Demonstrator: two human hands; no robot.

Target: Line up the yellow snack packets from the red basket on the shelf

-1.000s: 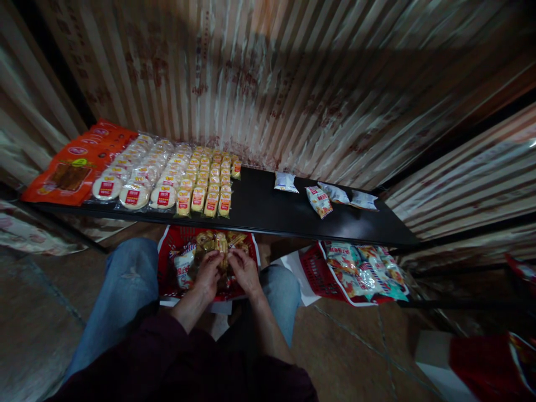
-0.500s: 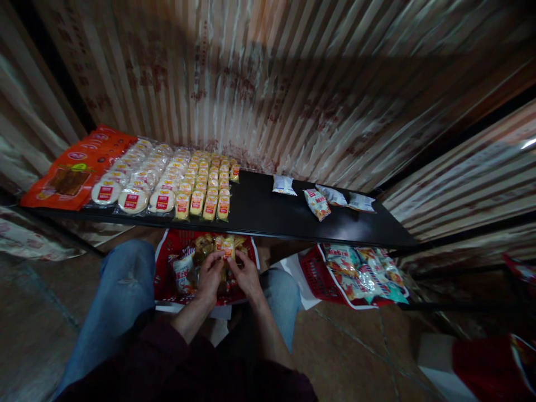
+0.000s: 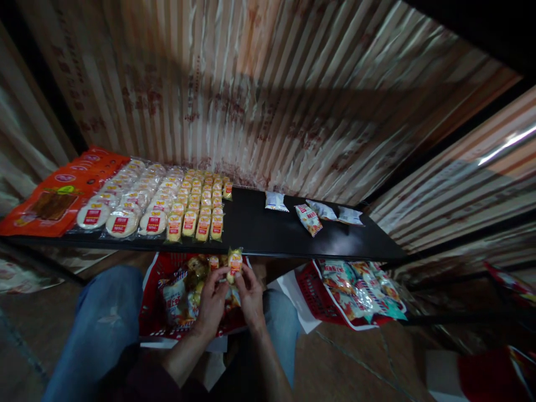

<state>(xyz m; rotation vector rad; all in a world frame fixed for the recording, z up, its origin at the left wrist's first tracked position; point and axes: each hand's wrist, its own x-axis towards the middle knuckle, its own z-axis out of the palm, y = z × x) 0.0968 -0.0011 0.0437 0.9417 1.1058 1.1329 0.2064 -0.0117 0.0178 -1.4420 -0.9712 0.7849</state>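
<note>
Your held snack (image 3: 235, 267) is yellow with a red label, your left basket (image 3: 151, 310) red. The far curtain (image 3: 234, 67) has cream-and-brown stripes.

A striped curtain (image 3: 234, 100) hangs beyond the fingers (image 3: 248, 274). Well to their left I see an orange packet (image 3: 54, 192) beside rows of round wrapped snacks (image 3: 121, 221); to their right, a red basket (image 3: 312, 287) holds snack bags (image 3: 354, 286).
</note>
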